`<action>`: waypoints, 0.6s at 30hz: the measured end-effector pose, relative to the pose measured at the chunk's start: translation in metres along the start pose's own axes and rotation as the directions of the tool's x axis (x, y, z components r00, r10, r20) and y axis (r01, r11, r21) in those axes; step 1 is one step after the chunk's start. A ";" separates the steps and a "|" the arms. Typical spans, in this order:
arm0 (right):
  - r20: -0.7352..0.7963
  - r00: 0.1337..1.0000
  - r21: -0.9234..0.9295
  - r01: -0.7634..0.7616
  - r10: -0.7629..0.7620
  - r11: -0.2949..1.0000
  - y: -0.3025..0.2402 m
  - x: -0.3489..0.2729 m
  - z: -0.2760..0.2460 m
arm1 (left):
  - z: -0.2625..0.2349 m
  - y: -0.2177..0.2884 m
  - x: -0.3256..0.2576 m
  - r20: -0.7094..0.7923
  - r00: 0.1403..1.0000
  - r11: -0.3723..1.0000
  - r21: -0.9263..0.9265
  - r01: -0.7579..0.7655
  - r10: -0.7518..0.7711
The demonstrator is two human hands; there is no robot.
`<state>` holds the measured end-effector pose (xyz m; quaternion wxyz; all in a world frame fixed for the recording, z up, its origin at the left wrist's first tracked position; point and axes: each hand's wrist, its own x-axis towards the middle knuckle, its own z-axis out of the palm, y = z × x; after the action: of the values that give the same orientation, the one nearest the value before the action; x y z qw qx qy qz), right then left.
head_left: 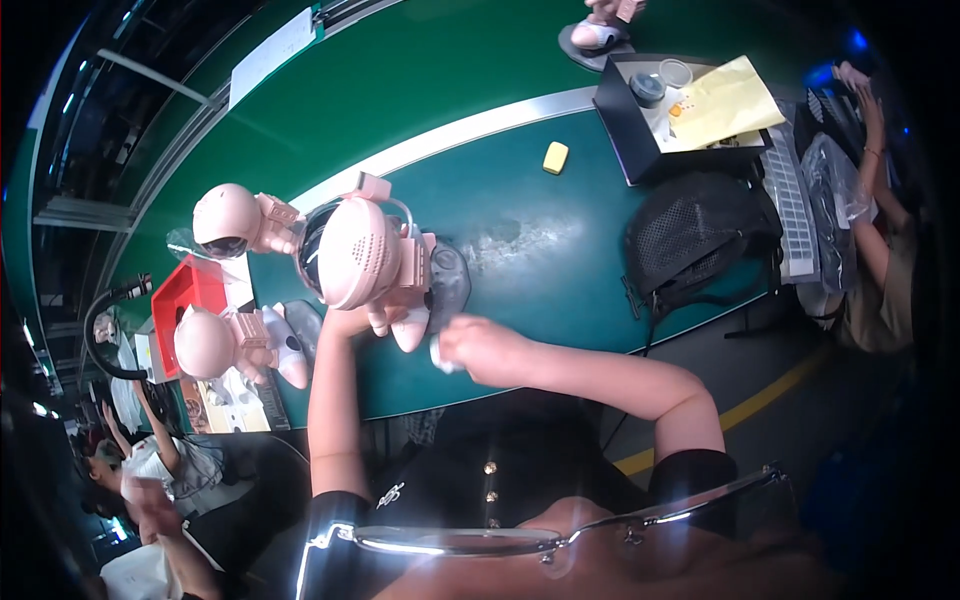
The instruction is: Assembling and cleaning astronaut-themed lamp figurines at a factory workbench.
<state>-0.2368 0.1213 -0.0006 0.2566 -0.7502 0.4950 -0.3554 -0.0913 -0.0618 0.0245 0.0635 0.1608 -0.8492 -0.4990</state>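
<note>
So closest to me, the right hand (482, 350) is curled tight around something small and pale, a pad or cloth maybe, can't tell exactly, pressed right at the feet of the pink astronaut figure (365, 255). The left hand (345, 320) comes up underneath the figure and props it from below; the fingers are mostly hidden behind the body, so I honestly can't tell how closed that grip is.

The figure sits at the near edge of the green conveyor table (560, 260), tilted, with a dark visor facing left. My worry: if it's only propped from under, a firm push from the right hand could tip it off the edge toward the lap.

Just beyond on the left, two more pink astronauts (235, 218) and (225, 342) sit close, beside a red tray (190, 290). A swing of the held one could knock them. Farther out there's a yellow block (555, 157) and a black mesh bag (690, 235), well clear.
</note>
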 end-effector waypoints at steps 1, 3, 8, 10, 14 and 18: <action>0.169 0.986 0.149 -0.029 0.004 0.988 -0.003 -0.003 -0.006 | -0.002 0.010 0.003 -0.002 1.000 0.999 -0.035 0.005 -0.005; 0.036 0.957 0.465 -0.272 0.289 0.843 0.011 0.001 -0.034 | -0.004 0.026 0.011 0.088 0.983 0.927 0.328 -0.181 0.161; -0.524 0.826 0.233 -0.095 0.207 0.968 0.059 0.072 -0.053 | -0.006 0.038 -0.001 0.013 0.994 0.984 -0.137 0.113 -0.113; -0.404 0.862 0.230 -0.229 0.307 0.946 0.069 0.090 -0.036 | -0.009 0.035 0.001 0.030 0.994 0.985 -0.132 0.110 -0.107; -0.340 0.865 0.305 -0.268 0.368 0.914 0.053 0.061 -0.031 | -0.015 0.033 -0.001 0.058 0.994 0.989 -0.113 0.100 -0.094; -0.499 0.849 0.132 -0.123 0.173 0.984 0.039 0.040 -0.025 | -0.018 0.036 -0.005 0.079 0.992 0.989 -0.104 0.103 -0.095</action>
<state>-0.2681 0.0683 -0.0030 0.1792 -0.5766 0.5837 -0.5429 -0.0896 -0.0586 0.0644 0.0158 0.1804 -0.8138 -0.5522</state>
